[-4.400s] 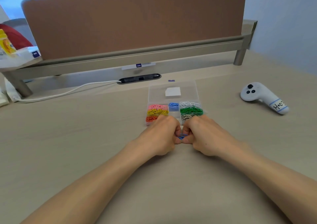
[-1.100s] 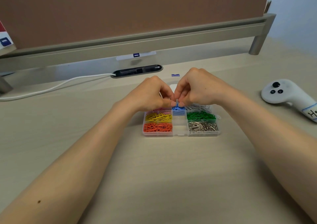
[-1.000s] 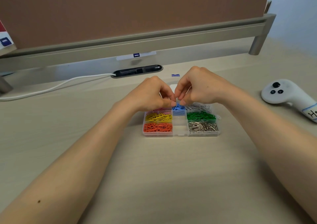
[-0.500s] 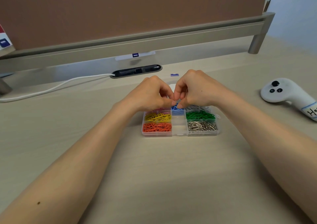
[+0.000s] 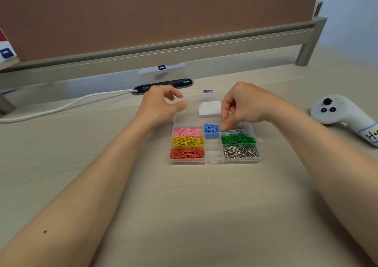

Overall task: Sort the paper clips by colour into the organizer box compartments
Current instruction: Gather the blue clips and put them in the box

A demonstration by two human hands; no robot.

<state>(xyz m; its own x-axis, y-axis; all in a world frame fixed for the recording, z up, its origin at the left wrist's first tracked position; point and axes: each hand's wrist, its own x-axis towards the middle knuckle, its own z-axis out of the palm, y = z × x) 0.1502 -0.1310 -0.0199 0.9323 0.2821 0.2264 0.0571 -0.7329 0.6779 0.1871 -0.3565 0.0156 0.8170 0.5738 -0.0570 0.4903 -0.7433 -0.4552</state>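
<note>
The box point(image 5: 213, 162) is set on the table point(image 5: 184, 205). Sorted clips are seen in it: pink clips point(image 5: 188, 132), yellow clips point(image 5: 188, 141) and orange clips point(image 5: 187, 153) down the left side, blue clips point(image 5: 211, 129) at far middle, and white clips point(image 5: 240, 130), green clips point(image 5: 238, 139) and silver clips point(image 5: 240, 151) down the right. The right hand point(image 5: 245, 105) is held over the far part, loosely curled, nothing seen in it. Its index finger point(image 5: 225, 126) is lowered between blue and white. The left hand point(image 5: 161, 107) is seen far-left of the box, relaxed and empty. A controller point(image 5: 339, 111) is seen at right.

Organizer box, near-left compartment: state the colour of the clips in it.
Orange. The paper clips there show best in the head view.
</note>
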